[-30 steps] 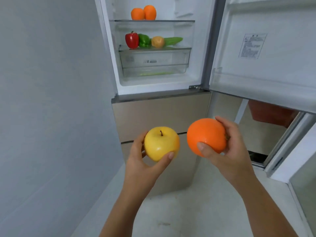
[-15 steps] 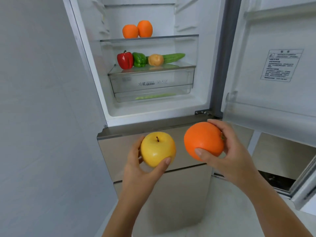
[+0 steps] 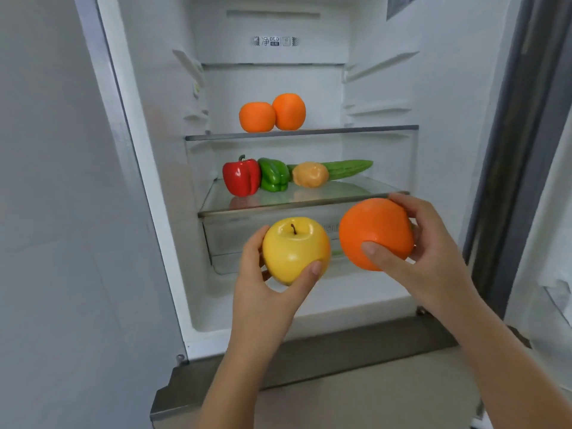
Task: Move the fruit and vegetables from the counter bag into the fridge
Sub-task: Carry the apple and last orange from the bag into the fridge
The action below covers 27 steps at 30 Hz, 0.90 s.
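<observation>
Left hand: fingers wrapped round yellow apple, before the drawer.
Right hand: grips orange at lower shelf front edge.
Advice: lift clear of shelf lip; set down beside stored produce.

Open fridge: two glass shelves, both carrying produce.

Lower shelf: red pepper stands upright near the left end. Green pepper is touching it on the right. Further right of the red pepper, just beside the green one, is a round yellow-orange fruit, kind unclear. A long bumpy green vegetable lies flat behind that fruit and reaches furthest right of the red pepper. Upper shelf, above the red pepper: two oranges side by side, touching. The left orange is almost straight above it; the right orange sits slightly further back.
</observation>
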Each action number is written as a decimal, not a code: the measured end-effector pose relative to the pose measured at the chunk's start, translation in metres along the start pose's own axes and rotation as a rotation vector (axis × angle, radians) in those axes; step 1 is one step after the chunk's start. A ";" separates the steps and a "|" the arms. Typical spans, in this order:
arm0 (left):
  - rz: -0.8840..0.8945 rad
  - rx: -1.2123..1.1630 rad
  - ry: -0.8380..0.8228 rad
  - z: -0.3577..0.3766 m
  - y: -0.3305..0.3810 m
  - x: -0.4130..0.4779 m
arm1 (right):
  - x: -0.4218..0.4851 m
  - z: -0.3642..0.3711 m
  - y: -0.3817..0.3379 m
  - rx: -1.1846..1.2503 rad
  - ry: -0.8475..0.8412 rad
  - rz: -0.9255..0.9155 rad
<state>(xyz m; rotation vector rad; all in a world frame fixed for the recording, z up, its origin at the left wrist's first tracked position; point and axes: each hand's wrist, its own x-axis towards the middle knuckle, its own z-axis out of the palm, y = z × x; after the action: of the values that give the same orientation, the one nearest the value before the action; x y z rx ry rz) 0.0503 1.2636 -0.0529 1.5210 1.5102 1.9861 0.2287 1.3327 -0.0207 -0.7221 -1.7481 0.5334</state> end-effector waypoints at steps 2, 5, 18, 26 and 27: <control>0.038 0.013 0.018 0.001 -0.005 0.021 | 0.021 0.007 0.005 0.016 0.006 -0.012; 0.060 -0.003 0.034 0.007 -0.008 0.050 | 0.049 0.015 0.008 0.083 0.026 -0.033; 0.221 0.070 0.208 0.017 0.024 0.162 | 0.181 0.039 0.027 0.115 0.125 -0.216; 0.285 0.292 0.292 0.004 0.043 0.229 | 0.260 0.044 0.021 0.116 0.101 -0.372; 0.275 0.312 0.297 0.000 0.043 0.236 | 0.271 0.044 0.023 0.079 0.077 -0.368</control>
<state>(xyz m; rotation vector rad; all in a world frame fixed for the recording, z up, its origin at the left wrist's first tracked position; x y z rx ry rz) -0.0373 1.4048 0.1203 1.6883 1.8930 2.3012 0.1378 1.5394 0.1363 -0.3481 -1.7258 0.3157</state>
